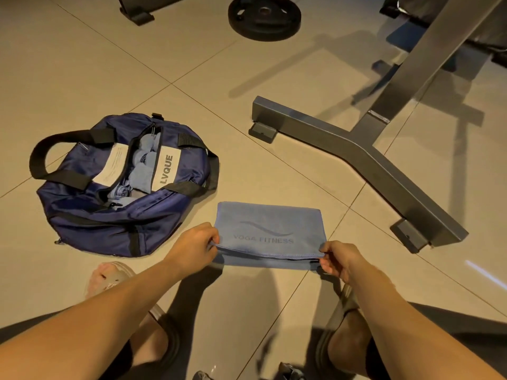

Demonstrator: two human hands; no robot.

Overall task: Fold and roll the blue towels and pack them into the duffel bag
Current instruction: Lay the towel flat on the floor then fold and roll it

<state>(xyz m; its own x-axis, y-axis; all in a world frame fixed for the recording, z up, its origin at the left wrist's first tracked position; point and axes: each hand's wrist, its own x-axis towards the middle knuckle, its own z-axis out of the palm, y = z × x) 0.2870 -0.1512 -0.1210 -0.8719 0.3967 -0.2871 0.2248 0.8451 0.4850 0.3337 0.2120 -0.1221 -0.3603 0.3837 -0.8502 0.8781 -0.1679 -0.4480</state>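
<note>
Both hands pinch the blue towel point(269, 229). The left hand point(196, 242) nips the near left corner of its top layer and the right hand point(338, 260) the near right corner. On each, thumb and fingertips close on the hem, and the towel's width keeps the two apart.

The towel lies folded flat on the floor point(82, 78) straight ahead of the person, printed side up, with its long axis running left to right across the body. The near edge of the top layer sits slightly raised off the layer beneath. From this, the next fold or roll would probably run away from the body along the short axis, and both hands look equally placed for it.

The duffel bag point(96, 229) sits to the left and a little farther out, near the towel's left edge but not touching it. Its zip mouth is open upward, with rolled towels point(142, 160) already inside. The left hand is the nearer one for packing.

A grey metal frame point(356, 149) lies to the right and beyond, apart from the towel and not between it and the bag. A black weight plate point(264, 17) lies well off on the far side.
</note>
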